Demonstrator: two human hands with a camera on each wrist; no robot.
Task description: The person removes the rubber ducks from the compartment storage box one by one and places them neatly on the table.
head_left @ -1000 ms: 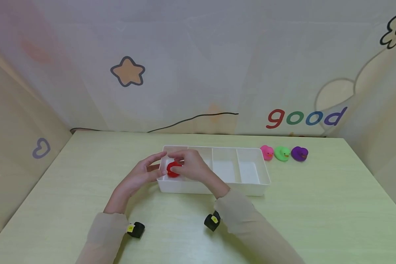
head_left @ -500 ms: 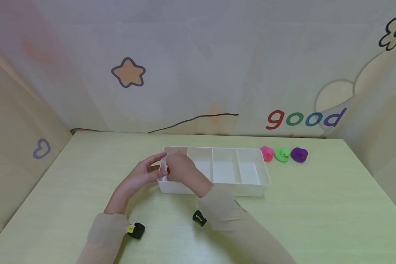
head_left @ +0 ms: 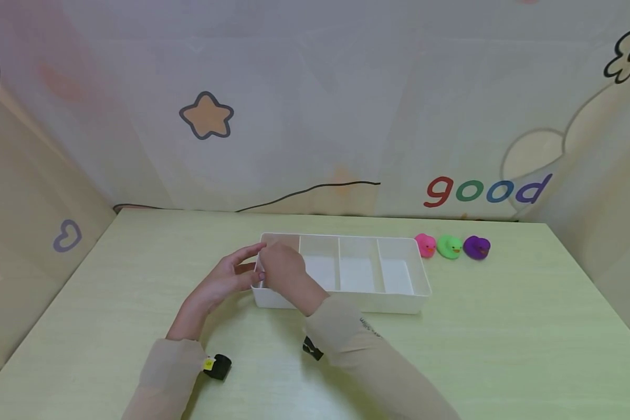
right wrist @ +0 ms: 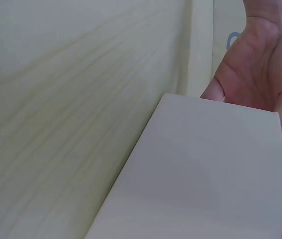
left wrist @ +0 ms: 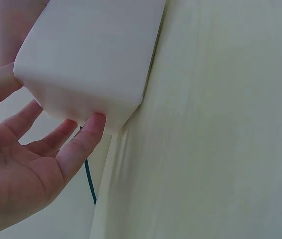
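A long white divided box point(head_left: 394, 300) stands on the table. At its left end is my left hand point(head_left: 226, 277), index finger and thumb on the rim at two places. In the left wrist view, its fingertips point(left wrist: 98, 122) touch the box's end wall. My right hand point(head_left: 283, 268) reaches down into the leftmost compartment, its fingers hidden behind the back of the hand. The small red toy it held earlier is hidden now, and I cannot tell whether the fingers still hold it. The right wrist view is mostly filled by the box's side point(right wrist: 200, 174).
Right of the box, a pink rubber duck point(head_left: 426, 245), a green duck point(head_left: 449, 247) and a purple duck point(head_left: 476, 248) stand in a row on the table point(head_left: 504, 326). A printed cloth backdrop point(head_left: 315, 105) rises behind the table.
My right hand has moved left and down into the leftmost compartment, and the red toy has gone out of sight beneath it. The left hand stays at the box's end.
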